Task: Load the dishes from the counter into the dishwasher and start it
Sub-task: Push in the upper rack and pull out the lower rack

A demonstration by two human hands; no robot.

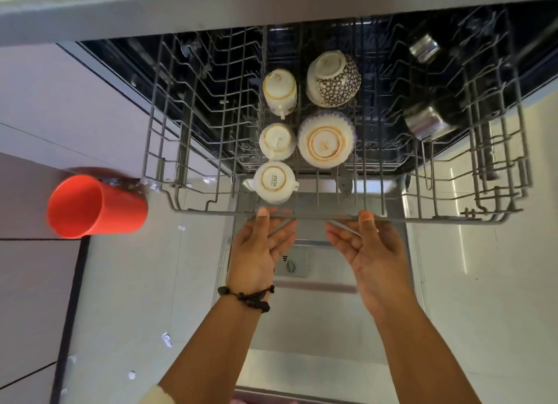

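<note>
— Head view, item one: what do we log for the hands?

— We log the left hand [259, 246] at lower centre of the frame, palm up, thumb laid over the front rail of the upper rack [422, 218] and fingers reaching under it, relaxed rather than clenched. The right hand [362, 249] sits just beside it to the right, same posture, thumb on the rail. We cannot tell how firmly either one grasps the wire. A dark beaded bracelet [247, 296] circles the left wrist.

— And the rack's contents?

— We count three white cups, all upside down, in a column at centre: the nearest cup [273, 181] by the front rail, a second cup [276, 141] behind it, a third cup [279, 91] farther back. To their right we list an inverted white bowl [326, 141] with a lavender rim and, behind it, a dotted bowl [333, 79] tilted on its side. At upper right we enter two steel cups [425, 122], one behind the other.

— Surroundings?

— We note the open dishwasher door [302, 328] beneath the hands and an orange tumbler [96, 206] at left of the frame, lying with its mouth toward the left.
</note>
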